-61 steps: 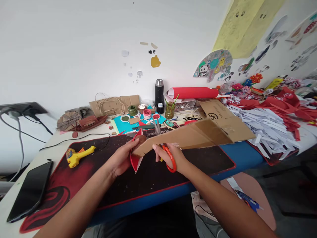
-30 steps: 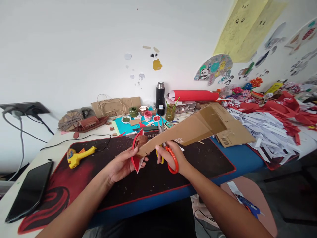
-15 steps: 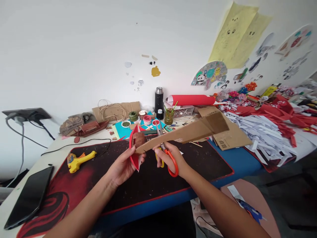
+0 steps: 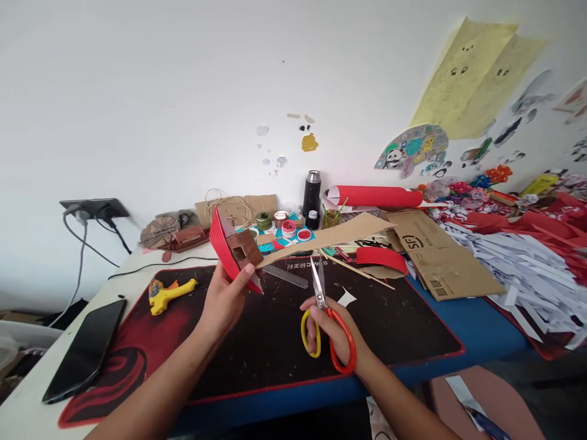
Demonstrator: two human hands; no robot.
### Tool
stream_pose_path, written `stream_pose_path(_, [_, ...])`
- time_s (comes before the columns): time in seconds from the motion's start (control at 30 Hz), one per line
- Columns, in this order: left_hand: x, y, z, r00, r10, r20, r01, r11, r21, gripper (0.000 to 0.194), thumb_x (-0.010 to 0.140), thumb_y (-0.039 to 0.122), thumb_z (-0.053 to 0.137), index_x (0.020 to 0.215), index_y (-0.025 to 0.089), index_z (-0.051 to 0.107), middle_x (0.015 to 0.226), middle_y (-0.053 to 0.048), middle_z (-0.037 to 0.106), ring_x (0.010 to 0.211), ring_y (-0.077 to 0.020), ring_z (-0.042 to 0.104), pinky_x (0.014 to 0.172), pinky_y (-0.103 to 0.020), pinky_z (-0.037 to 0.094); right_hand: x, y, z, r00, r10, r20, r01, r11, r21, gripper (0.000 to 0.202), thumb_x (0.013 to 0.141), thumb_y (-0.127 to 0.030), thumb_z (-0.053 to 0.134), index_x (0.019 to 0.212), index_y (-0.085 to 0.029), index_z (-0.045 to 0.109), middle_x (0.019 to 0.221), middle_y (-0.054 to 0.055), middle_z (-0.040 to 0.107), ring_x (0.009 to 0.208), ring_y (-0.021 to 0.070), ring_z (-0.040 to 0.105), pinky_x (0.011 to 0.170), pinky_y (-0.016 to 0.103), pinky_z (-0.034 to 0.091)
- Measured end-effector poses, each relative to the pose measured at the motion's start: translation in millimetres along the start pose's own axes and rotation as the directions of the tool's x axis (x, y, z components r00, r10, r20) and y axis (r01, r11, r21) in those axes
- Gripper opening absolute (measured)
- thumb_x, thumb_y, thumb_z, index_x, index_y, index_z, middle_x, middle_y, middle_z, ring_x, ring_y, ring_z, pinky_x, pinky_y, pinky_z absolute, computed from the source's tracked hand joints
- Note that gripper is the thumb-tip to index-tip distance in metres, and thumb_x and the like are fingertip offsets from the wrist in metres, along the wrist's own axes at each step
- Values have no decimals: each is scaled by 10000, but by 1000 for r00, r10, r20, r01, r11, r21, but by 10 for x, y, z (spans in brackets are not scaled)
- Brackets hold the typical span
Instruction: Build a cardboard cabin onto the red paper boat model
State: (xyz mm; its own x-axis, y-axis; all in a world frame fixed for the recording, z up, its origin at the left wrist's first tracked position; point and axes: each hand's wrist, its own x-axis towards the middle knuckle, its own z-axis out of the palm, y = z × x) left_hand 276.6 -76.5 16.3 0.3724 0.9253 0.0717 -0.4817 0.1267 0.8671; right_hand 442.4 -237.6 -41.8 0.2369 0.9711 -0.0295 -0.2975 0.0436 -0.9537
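Note:
My left hand [image 4: 225, 299] grips a small model boat [image 4: 224, 247] with a red ridged hull and a brown cabin [image 4: 247, 249]. The same hand pinches the near end of a long cardboard strip [image 4: 339, 233] under its thumb, and the strip stretches out to the right. Through the red and yellow handles of a pair of scissors [image 4: 319, 290] go the fingers of my right hand [image 4: 334, 324]. Its blades point up and away, slightly parted, below the strip and apart from it. A grey ruler [image 4: 287, 277] lies on the dark mat [image 4: 257, 360] beyond the hands.
Left are a yellow glue gun [image 4: 169, 295] and a black phone [image 4: 85, 351]. Paint jars [image 4: 288, 229], a black flask [image 4: 312, 192] and a red paper roll [image 4: 376, 196] line the back. Folded cardboard [image 4: 447, 260] and white paper strips [image 4: 499, 263] lie right.
The scissors have come away from the cardboard strip, down and right. My left hand has turned the boat so its red side shows, and the strip has swung with it. The camera view has shifted left.

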Motion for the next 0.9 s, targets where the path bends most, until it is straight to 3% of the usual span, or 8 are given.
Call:
stream_pose_path(0.17, [-128,-109,-74,992,125,-17,-118,966,231,630,754,374,954,1287,290,627,1216,-41,743,1262,-281,640,1030,-322,524,67,97,108,997,-11,-78,24,984,175,551,938,-677,691,1166,-176,677,613,-33,614,430,170,624,448,287,503])
stream_pose_path(0.37, [-268,-190,-53,997,75,22,-78,940,332,584,756,394,948,1241,293,639,1212,-37,726,1222,-297,636,1009,-335,533,190,104,227,992,-77,-104,106,944,313,725,879,-745,721,1357,-213,600,641,-42,613,415,160,598,426,269,462])
stream_pose_path(0.43, [-306,-211,-38,997,66,26,-71,933,354,559,766,404,940,1220,292,632,1203,-38,723,1195,-291,646,993,-332,541,210,86,259,991,-103,-91,128,932,339,693,851,-757,744,1292,-239,607,641,-44,609,424,162,599,421,263,465])
stream_pose_path(0.53, [-366,-263,-24,999,49,9,-48,920,389,582,742,412,951,1198,275,616,1148,-48,729,1125,-299,678,919,-346,571,222,47,299,989,-124,-81,145,925,352,587,821,-770,766,1038,-244,620,627,-44,590,437,162,594,424,265,485])
stream_pose_path(0.63, [-421,-348,-22,990,143,1,-130,896,425,621,733,445,942,1207,232,603,1128,-65,740,1052,-294,715,920,-390,586,218,2,330,990,-134,-34,137,925,353,611,825,-820,720,855,-222,598,569,-37,556,440,154,569,425,256,472])
stream_pose_path(0.7, [-462,-411,-25,976,219,16,-203,868,452,600,767,465,911,1208,213,593,1127,-75,747,1026,-281,733,930,-410,592,209,-19,349,990,-142,-12,136,918,372,620,844,-821,700,832,-206,622,542,-36,539,451,152,576,438,249,469])
stream_pose_path(0.8, [-532,-483,-20,968,240,67,-242,841,485,554,810,463,880,1201,207,582,1098,-80,755,983,-267,752,897,-406,608,197,-31,374,989,-139,-41,143,891,430,573,859,-740,758,1028,-195,708,603,-38,580,467,151,605,463,258,500])
stream_pose_path(0.9, [-579,-517,-5,966,235,109,-258,823,506,526,831,473,862,1189,206,585,1040,-71,759,919,-253,758,843,-387,621,193,-22,383,993,-103,-59,118,877,466,624,877,-644,802,1305,-208,675,645,-42,620,465,153,621,463,263,517])
